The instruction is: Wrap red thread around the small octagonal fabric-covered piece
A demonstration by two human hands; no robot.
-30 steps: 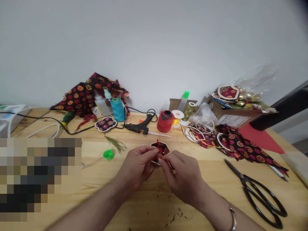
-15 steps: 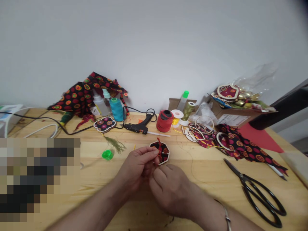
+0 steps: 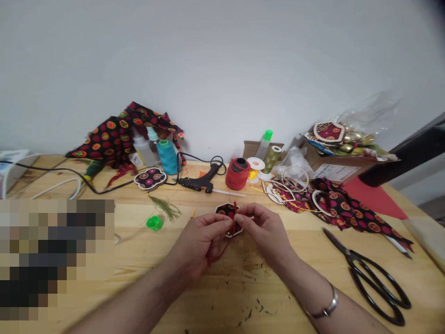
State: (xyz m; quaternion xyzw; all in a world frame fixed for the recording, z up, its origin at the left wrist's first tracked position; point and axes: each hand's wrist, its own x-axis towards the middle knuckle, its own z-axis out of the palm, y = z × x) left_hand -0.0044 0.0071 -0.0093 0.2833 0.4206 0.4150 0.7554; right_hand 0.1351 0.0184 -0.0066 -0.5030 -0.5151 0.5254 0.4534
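Note:
My left hand (image 3: 203,241) and my right hand (image 3: 266,229) meet over a small octagonal ornament (image 3: 227,213) covered in black fabric with red and orange dots. Both hands pinch a red cord (image 3: 234,221) at the ornament's near edge. A loose end of the red cord trails down under my left palm. The ornament rests on the wooden table (image 3: 222,297), and my fingers partly hide it.
Black scissors (image 3: 368,276) lie at the right. Behind the hands are a glue gun (image 3: 201,182), a red spool (image 3: 238,174), a teal spool (image 3: 167,157), patterned fabric (image 3: 121,134), wooden rings (image 3: 295,185) and a cardboard box (image 3: 340,162). A green cap (image 3: 153,223) sits at the left.
My right hand has moved from below the ornament up to its right side, pulling the red cord with it. My left hand has stayed in place.

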